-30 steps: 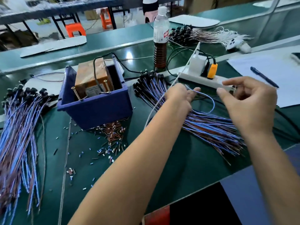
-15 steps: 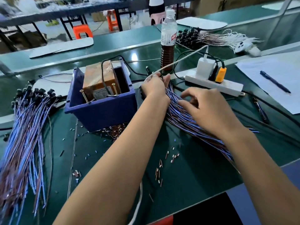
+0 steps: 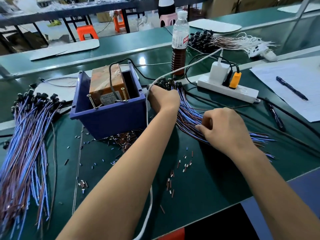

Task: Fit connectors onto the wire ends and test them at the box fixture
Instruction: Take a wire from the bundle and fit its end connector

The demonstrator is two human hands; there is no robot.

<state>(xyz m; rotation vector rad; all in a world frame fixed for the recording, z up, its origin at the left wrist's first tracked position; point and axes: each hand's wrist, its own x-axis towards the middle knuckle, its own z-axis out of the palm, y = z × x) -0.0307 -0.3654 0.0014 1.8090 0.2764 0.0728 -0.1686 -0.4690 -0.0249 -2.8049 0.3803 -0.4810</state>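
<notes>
A bundle of blue and brown wires [image 3: 188,115] with black connectors [image 3: 167,83] at its far end lies on the green mat right of the blue box fixture [image 3: 110,116]. My left hand [image 3: 162,99] rests on the bundle's connector end, fingers curled down among the black heads; whether it grips one is hidden. My right hand [image 3: 225,127] lies on the middle of the bundle, and its fingertips pinch into the wires. The box holds a brown tape-wrapped block [image 3: 107,84] with two upright screws.
A second wire bundle [image 3: 29,139] spreads at the left. Small loose sleeves [image 3: 124,139] litter the mat below the box. A power strip [image 3: 228,89], a bottle [image 3: 179,44], paper with a pen [image 3: 290,88] and black cables lie to the right. A white cable [image 3: 147,118] crosses my left forearm.
Both hands came down from holding one wire in the air onto the right bundle. My left hand reached the connector end; my right hand slid down the wires and curled its fingers into them.
</notes>
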